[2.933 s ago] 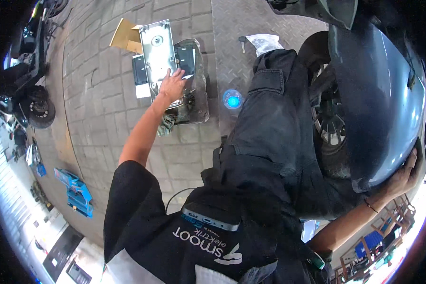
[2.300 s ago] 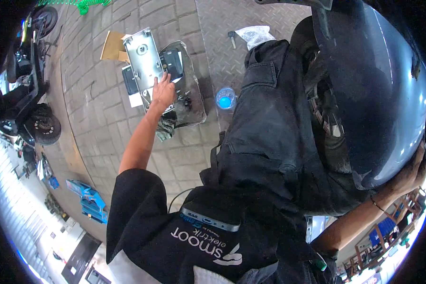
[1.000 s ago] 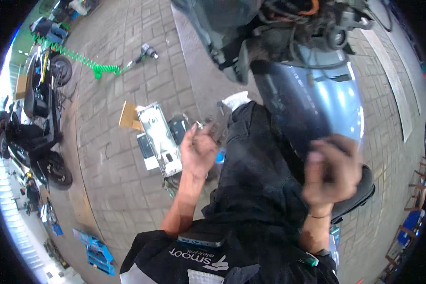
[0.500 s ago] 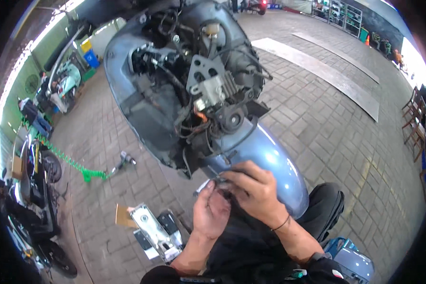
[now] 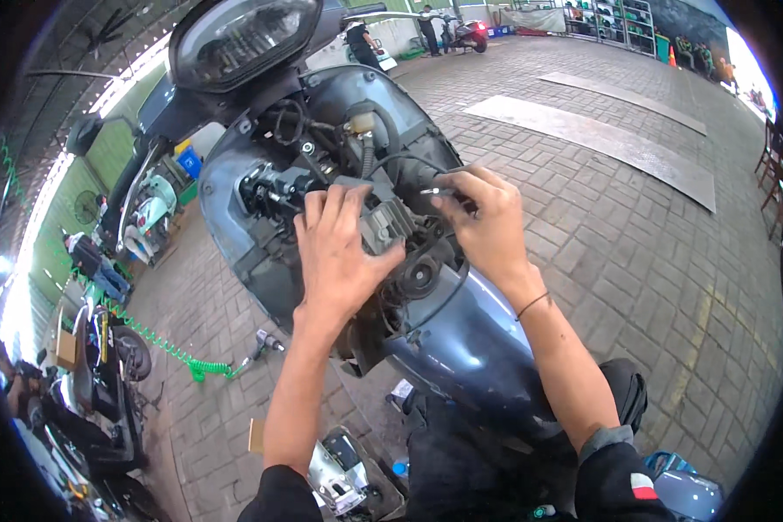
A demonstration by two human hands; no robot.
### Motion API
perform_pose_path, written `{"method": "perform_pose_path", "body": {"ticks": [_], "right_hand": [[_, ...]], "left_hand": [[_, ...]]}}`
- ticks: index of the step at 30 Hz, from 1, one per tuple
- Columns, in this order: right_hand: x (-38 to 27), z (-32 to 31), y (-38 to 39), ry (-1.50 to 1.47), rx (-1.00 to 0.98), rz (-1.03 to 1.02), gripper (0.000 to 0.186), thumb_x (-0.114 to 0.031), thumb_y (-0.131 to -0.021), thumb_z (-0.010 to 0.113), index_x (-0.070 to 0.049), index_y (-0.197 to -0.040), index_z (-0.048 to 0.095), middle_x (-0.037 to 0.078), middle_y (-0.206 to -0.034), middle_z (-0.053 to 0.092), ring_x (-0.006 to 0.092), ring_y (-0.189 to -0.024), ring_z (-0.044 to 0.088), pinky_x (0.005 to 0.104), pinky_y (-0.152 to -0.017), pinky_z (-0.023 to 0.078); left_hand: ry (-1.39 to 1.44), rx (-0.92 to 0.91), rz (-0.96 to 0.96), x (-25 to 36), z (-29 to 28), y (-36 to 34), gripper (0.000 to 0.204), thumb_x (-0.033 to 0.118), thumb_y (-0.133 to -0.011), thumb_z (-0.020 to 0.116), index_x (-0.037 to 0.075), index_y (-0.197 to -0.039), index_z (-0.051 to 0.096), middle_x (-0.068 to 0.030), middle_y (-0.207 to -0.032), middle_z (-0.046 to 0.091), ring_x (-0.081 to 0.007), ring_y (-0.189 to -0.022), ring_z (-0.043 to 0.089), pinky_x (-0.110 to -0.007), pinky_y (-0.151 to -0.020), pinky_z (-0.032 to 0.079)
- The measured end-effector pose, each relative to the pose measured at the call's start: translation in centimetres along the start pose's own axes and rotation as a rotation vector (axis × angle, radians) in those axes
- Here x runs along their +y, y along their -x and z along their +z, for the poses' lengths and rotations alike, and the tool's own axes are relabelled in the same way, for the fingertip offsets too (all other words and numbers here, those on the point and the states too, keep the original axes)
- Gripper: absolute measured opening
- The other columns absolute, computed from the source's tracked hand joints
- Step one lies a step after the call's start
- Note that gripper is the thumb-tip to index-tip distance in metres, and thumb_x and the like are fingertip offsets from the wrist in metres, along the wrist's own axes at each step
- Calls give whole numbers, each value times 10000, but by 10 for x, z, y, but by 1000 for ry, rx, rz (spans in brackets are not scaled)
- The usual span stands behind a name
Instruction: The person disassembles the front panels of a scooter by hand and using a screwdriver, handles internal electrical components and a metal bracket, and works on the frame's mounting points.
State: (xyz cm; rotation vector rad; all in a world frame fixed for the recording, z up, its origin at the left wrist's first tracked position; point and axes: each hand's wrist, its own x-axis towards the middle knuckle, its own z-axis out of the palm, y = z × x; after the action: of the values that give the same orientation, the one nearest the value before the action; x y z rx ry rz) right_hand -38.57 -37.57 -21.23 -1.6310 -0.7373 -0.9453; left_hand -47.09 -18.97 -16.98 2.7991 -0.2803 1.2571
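A blue-grey scooter with its front panel off stands in front of me, showing wiring and brackets. My left hand (image 5: 335,252) reaches over a finned metal block (image 5: 383,228) at the scooter's front, fingers at its upper side and thumb at its lower right. The fingers hide part of the block and its bracket. To the right, my right hand (image 5: 489,217) pinches a small silvery bolt-like piece (image 5: 434,191) between thumb and fingertips, beside the exposed cables. Below the block are a round black horn (image 5: 419,275) and the glossy front fender (image 5: 470,326).
The headlight unit (image 5: 248,48) hangs above the opening. An air tool (image 5: 261,345) on a green coiled hose (image 5: 161,341) lies on the paving at left. Removed parts (image 5: 348,478) lie near my left forearm. Another scooter (image 5: 83,391) stands at far left; people work in the background.
Both hands have risen from above the fender to the exposed scooter front. They have separated, the left now at the finned block. The view has tilted up, revealing the headlight.
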Motion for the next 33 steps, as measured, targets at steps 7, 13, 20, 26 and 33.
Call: {"method": "perform_pose_path", "body": {"ticks": [7,13,20,26,33], "right_hand": [[23,-1,-4,-182,-27,-35,179,5,-787,776,-7,-964,754,119,-939,710,275,-806,709,358,-690,553],[25,8,-8,-249,-48,-104,215,60,-761,755,5,-968,730,138,-930,670,332,-815,690,410,-719,546],[27,12,-19,-140,-179,-184,183,58,-763,711,17,-940,693,159,-892,638,381,-850,664,460,-739,538],[28,20,-21,-129,-236,-205,167,44,-764,713,21,-927,682,161,-870,631,387,-849,661,468,-733,538],[28,24,-23,-81,-309,-213,153,30,-768,719,26,-918,688,165,-875,646,388,-845,665,472,-735,540]], "left_hand": [[-28,96,93,-12,7,-3,419,177,-687,822,10,-1049,692,-132,-1036,622,-331,-1022,532,-434,-932,437],[-56,112,145,-18,15,1,471,175,-655,856,-12,-1055,693,-153,-1038,607,-348,-1010,550,-459,-899,462],[48,168,118,-19,21,3,486,114,-646,849,-21,-1088,695,-153,-1037,599,-357,-1043,564,-458,-898,487],[48,182,145,-24,27,7,476,123,-663,845,-21,-1094,700,-152,-1068,599,-355,-1076,577,-455,-928,487],[100,222,139,-24,28,7,478,130,-652,857,-26,-1076,703,-163,-1062,603,-372,-1074,574,-470,-915,491]]}}
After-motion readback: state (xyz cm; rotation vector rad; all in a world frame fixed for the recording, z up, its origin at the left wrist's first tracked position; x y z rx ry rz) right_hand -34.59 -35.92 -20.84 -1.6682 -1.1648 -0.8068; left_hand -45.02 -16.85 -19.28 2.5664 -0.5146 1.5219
